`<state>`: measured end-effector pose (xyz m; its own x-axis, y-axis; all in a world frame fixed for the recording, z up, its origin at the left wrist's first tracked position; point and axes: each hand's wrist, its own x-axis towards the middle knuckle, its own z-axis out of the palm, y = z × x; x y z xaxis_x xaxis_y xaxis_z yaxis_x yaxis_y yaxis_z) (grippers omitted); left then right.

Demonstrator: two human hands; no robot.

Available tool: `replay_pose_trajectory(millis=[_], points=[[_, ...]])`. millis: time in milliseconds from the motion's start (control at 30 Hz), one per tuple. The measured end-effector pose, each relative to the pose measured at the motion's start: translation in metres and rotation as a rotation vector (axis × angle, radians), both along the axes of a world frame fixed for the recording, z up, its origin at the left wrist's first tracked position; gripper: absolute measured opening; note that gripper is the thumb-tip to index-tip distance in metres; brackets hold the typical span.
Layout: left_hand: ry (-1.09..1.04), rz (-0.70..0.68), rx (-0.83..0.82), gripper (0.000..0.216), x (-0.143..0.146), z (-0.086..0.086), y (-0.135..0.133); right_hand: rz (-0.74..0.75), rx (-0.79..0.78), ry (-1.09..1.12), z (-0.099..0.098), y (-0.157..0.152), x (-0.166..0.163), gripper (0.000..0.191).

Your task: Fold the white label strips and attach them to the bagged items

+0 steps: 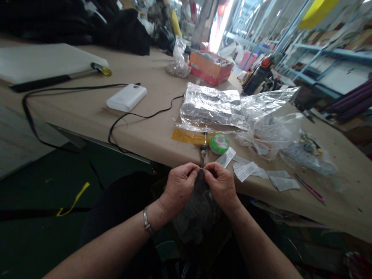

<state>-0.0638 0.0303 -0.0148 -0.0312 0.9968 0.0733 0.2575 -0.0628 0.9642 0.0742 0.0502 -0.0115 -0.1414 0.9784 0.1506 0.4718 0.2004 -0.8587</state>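
Observation:
My left hand [180,185] and my right hand [221,184] meet just in front of the table edge [162,157]. Both are closed in a pinch on a clear plastic bag [195,217] that hangs down over my lap, with dark small pieces inside. The fingertips touch at the top of the bag. A silver bracelet [147,223] sits on my left wrist. Just beyond my fingers a thin tool with a dark tip [203,149] lies on the table next to a green roll of tape [219,143].
Small white printed labels [245,170] lie right of my hands. Further back are silver foil packs in clear wrap [210,106], crumpled plastic bags [273,130], a white power bank [127,97] with a black cable [130,115], an orange box [209,68] and pink tweezers [310,190].

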Motion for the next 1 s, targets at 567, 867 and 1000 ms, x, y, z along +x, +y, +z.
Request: replay_pose_trajectory(millis=[567, 867, 1000], points=[[0.117, 0.059, -0.057, 0.032, -0.016, -0.025, -0.015, -0.025, 0.571, -0.692, 0.017, -0.007, 0.059, 0.025], [-0.104, -0.075, -0.238, 0.015, 0.005, -0.016, -0.025, -0.009, 0.715, -0.650, 0.000, 0.001, 0.068, 0.013], [-0.455, -0.147, -0.493, 0.015, 0.024, -0.002, -0.025, 0.001, 0.794, -0.514, 0.006, -0.011, 0.071, 0.014]])
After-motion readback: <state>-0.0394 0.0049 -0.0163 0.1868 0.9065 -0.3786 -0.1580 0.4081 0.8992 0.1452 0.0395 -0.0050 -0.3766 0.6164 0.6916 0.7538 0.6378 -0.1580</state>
